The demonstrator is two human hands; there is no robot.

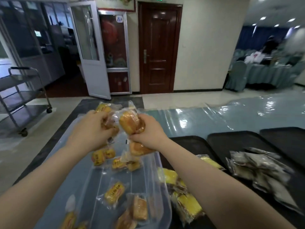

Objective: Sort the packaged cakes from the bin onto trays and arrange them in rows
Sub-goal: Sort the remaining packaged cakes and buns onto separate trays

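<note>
Both hands are raised over a clear plastic bin [162, 192]. My left hand [90, 128] grips a bunch of wrapped cakes [105, 108], some yellow-labelled. My right hand [149, 130] grips several golden-brown packaged cakes [127, 122], with one more [140, 148] hanging below the wrist. Loose packaged cakes [114, 192] lie on the bin floor. To the right stand three black trays: the nearest tray [188, 142] holds yellow cakes [189, 205], the middle tray [231, 139] holds a heap of grey-wrapped packets [257, 167].
The far right tray [283, 134] is at the table's right side. The table is covered in blue cloth under clear plastic [214, 116]. A metal trolley [21, 100] stands on the floor to the left. A dark door [157, 47] is ahead.
</note>
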